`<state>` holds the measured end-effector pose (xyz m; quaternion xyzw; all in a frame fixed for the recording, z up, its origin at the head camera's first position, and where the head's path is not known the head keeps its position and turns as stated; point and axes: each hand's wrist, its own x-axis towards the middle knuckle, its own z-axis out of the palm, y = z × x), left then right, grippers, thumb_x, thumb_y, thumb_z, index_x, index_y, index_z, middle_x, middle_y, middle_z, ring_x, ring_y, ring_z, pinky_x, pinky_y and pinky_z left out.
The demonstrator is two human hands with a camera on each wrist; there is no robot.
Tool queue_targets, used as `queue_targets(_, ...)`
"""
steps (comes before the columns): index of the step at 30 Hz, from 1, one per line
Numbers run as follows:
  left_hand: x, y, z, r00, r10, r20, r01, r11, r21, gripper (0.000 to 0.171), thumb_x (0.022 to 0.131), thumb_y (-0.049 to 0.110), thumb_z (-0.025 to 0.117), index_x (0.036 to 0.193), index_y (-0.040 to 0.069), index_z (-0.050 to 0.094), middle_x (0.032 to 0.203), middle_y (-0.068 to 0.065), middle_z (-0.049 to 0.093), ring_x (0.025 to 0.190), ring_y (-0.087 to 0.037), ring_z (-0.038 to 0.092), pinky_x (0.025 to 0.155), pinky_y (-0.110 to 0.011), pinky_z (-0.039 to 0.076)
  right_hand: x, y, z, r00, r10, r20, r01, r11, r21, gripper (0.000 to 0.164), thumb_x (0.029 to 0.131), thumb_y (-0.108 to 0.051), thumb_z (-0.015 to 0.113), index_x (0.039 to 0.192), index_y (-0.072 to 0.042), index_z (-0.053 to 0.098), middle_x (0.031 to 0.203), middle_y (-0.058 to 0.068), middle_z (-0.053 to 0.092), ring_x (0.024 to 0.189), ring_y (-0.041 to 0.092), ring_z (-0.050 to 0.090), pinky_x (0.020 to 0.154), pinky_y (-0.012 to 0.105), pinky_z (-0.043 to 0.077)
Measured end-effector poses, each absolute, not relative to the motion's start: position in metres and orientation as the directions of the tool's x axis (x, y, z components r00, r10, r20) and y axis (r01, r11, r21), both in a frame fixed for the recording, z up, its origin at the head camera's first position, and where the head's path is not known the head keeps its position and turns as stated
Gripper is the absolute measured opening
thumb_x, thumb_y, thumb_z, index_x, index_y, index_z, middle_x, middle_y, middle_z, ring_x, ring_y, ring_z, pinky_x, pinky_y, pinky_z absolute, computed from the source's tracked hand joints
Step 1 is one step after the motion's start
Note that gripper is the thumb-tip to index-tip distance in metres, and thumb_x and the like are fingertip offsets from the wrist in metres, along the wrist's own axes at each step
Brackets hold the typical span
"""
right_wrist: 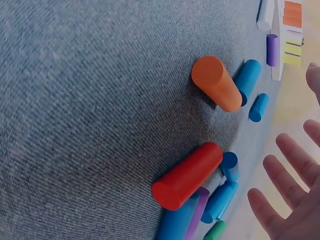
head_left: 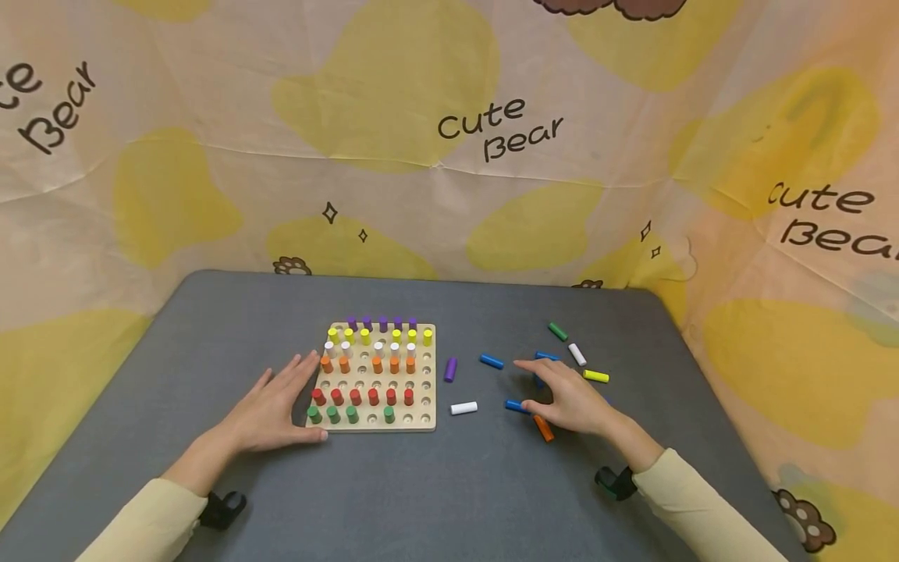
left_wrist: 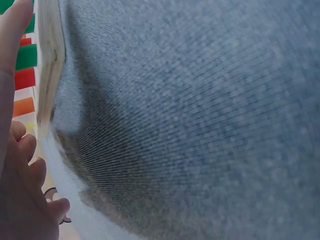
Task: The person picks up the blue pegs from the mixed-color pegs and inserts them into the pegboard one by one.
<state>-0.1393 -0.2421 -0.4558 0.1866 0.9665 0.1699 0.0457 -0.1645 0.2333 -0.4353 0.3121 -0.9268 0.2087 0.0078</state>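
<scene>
A wooden pegboard (head_left: 430,406) stands left of the middle of the table, bearing rows of purple, yellow, white, orange, red and green pegs. My left hand (head_left: 270,414) lies along its left side, the thumb at the front left corner and the fingers at the left edge. To the right, my right hand (head_left: 569,398) hovers with spread fingers over loose pegs, gripping none. A blue peg (head_left: 516,406) lies by its thumb tip, an orange peg (head_left: 544,428) just below. In the right wrist view a red peg (right_wrist: 187,176) lies among blue ones, which the hand partly hides from the head camera.
Between board and right hand lie a purple peg (head_left: 451,369), a white peg (head_left: 463,408) and a blue peg (head_left: 492,361). Farther right are green (head_left: 558,332), white (head_left: 577,354) and yellow (head_left: 596,376) pegs. Printed cloth (head_left: 393,195) hangs behind the grey table (head_left: 393,499).
</scene>
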Motion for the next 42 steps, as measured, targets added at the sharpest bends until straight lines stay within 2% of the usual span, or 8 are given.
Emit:
queue_targets(16, -0.15, -0.24, -0.463, -0.924, 0.376, -0.067, 0.332, 0.878, 0.344, 0.119, 0.061, 0.076, 0.062, 0.147, 0.005, 0.018, 0.153, -0.013, 0.019, 0.139, -0.036, 0.015, 0.103, -0.067, 0.011, -0.16, 0.234, -0.44, -0.79, -0.603, 0.112, -0.585, 0.686, -0.433, 0.06, 0.082, -0.031, 0.069, 0.135, -0.014, 0.047, 0.127, 0.005, 0.054, 0.117, 0.021, 0.05, 0.095, 0.043, 0.043)
queue_targets(25, -0.151, -0.242, -0.465, -0.923, 0.374, -0.088, 0.32, 0.876, 0.361, 0.12, 0.061, 0.077, 0.061, 0.147, 0.006, 0.017, 0.153, -0.013, 0.019, 0.139, -0.037, 0.015, 0.104, -0.066, 0.009, -0.16, 0.235, -0.442, -0.784, -0.61, 0.112, -0.589, 0.676, -0.443, 0.059, 0.083, -0.031, 0.068, 0.135, -0.014, 0.047, 0.127, 0.005, 0.054, 0.117, 0.019, 0.05, 0.096, 0.043, 0.043)
queue_targets(32, -0.151, -0.244, -0.467, -0.923, 0.373, -0.094, 0.314, 0.872, 0.376, 0.117, 0.062, 0.076, 0.061, 0.147, 0.006, 0.02, 0.153, -0.014, 0.019, 0.139, -0.038, 0.015, 0.104, -0.065, 0.008, -0.162, 0.234, -0.45, -0.779, -0.619, 0.103, -0.591, 0.667, -0.454, 0.057, 0.083, -0.03, 0.068, 0.134, -0.015, 0.047, 0.129, -0.003, 0.052, 0.117, 0.015, 0.049, 0.097, 0.04, 0.042)
queue_targets(42, -0.152, -0.245, -0.467, -0.922, 0.367, -0.124, 0.292, 0.869, 0.399, 0.117, 0.062, 0.075, 0.062, 0.148, 0.008, 0.018, 0.153, -0.014, 0.018, 0.139, -0.038, 0.014, 0.105, -0.065, 0.006, -0.165, 0.231, -0.46, -0.743, -0.653, 0.148, -0.631, 0.609, -0.481, 0.045, 0.083, -0.024, 0.069, 0.123, -0.009, 0.053, 0.111, 0.0, 0.058, 0.098, 0.012, 0.055, 0.083, 0.032, 0.049)
